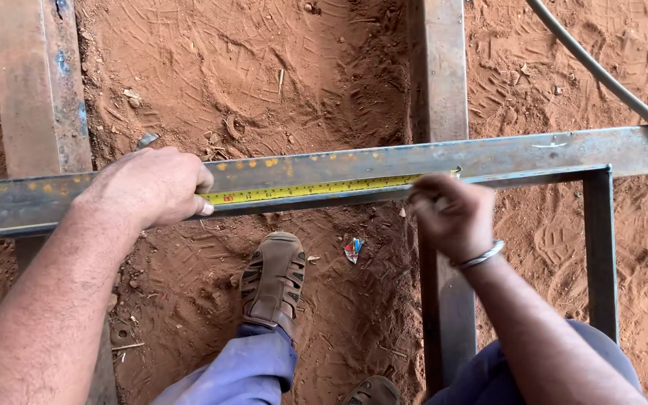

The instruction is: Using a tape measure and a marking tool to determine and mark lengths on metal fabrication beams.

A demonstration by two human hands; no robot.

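A long steel bar lies across the view over red dirt. A yellow tape measure blade is stretched along its near edge. My left hand rests on the bar and presses the blade's left part down with the fingertips. My right hand, with a metal bangle on the wrist, is closed at the blade's right end, pinching something small that I cannot make out; it looks blurred.
Two upright steel bars run under the long bar. A thinner steel bar drops from it at the right. A grey cable crosses the top right. My sandalled foot stands on the dirt below.
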